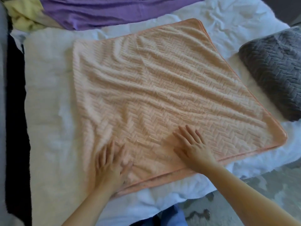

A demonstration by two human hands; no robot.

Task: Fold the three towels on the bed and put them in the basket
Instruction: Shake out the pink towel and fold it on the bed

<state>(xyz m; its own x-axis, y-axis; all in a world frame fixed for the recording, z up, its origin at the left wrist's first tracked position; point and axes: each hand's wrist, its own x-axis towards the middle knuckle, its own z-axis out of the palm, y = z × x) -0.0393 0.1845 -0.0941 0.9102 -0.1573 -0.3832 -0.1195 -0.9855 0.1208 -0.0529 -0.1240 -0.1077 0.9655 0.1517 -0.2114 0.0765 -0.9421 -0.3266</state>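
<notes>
A peach towel (pixel 162 88) with a herringbone weave lies doubled over and rippled on the white bed (pixel 48 111). My left hand (pixel 110 162) rests flat on its near left corner, fingers straight. Near the front edge, my right hand (pixel 192 145) presses flat on the towel, fingers spread. A grey towel (pixel 275 69), folded into a thick bundle, lies at the right edge of the bed. At the far side a purple towel (pixel 104 10) is spread loosely. No basket is in view.
A pale yellow cloth (pixel 24 13) is bunched at the far left corner. A dark gap (pixel 16 128) runs along the bed's left side. Patterned grey floor (pixel 268 185) shows at the lower right beyond the bed's near edge.
</notes>
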